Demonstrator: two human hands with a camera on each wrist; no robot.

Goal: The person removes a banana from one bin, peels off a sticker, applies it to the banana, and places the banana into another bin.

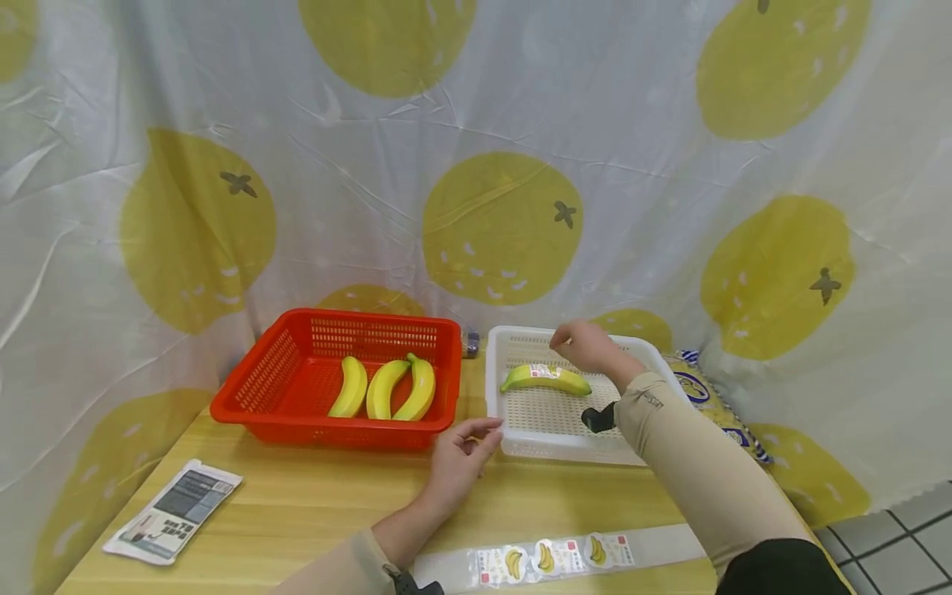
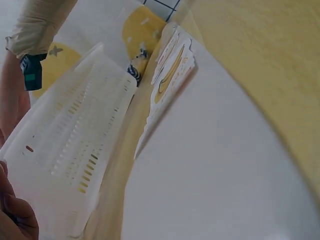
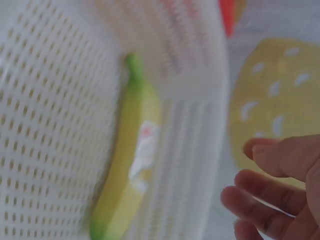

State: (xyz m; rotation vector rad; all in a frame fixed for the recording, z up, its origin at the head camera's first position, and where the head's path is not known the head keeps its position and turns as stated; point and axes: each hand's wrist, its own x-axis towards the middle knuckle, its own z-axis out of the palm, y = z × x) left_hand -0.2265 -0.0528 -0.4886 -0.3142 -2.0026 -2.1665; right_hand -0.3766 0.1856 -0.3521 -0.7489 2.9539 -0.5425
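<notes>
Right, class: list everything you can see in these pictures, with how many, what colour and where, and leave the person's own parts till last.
Red basket: one, red, left on the table.
Bananas: three, yellow, in the red basket.
White basket: one, white, right of the red basket.
Labelled banana: one, yellow-green with a sticker, in the white basket.
Sticker strip: one, clear with three banana stickers, near table edge.
Leaflet: one, white and grey, front left.
Packet: one, yellow and blue, right of the white basket.
Table: one, light wood.
Curtain: one, white with yellow fruit, behind.
Left hand: fingers at the white basket's corner.
Right hand: above the labelled banana, holding nothing.
</notes>
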